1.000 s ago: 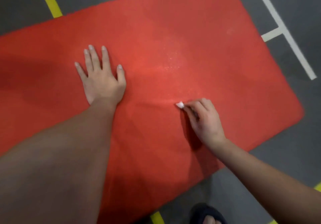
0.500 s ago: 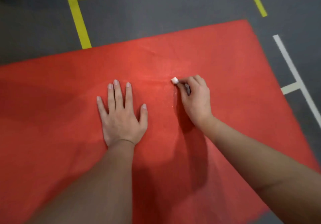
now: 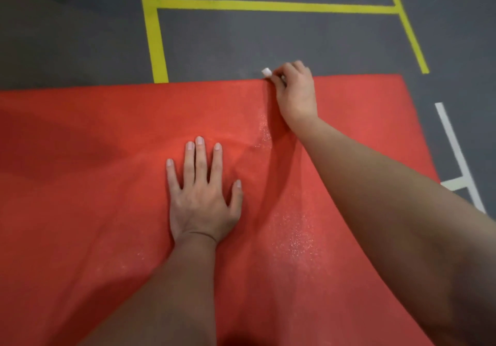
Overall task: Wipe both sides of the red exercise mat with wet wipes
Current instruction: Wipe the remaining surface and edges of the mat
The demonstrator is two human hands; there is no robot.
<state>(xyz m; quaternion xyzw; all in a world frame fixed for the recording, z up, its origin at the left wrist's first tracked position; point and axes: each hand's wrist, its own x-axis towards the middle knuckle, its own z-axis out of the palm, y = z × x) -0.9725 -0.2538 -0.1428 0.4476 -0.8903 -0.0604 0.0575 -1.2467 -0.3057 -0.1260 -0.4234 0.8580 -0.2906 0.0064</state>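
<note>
The red exercise mat (image 3: 94,184) lies flat on the grey floor and fills most of the head view. My left hand (image 3: 202,198) rests palm-down on its middle, fingers straight and spread. My right hand (image 3: 296,90) is stretched out to the mat's far edge, fingers curled round a small white wet wipe (image 3: 266,71) whose tip sticks out just past that edge. A damp, glistening streak runs on the mat from below my right forearm up toward the right hand.
Grey floor (image 3: 241,45) beyond the mat carries yellow tape lines (image 3: 268,6) at the back and white tape lines (image 3: 453,147) at the right. The mat's far right corner lies near the white line.
My right hand has slid the wipe away from me, from the mat's middle to its far edge. The left hand stayed flat on the mat while the camera tilted forward.
</note>
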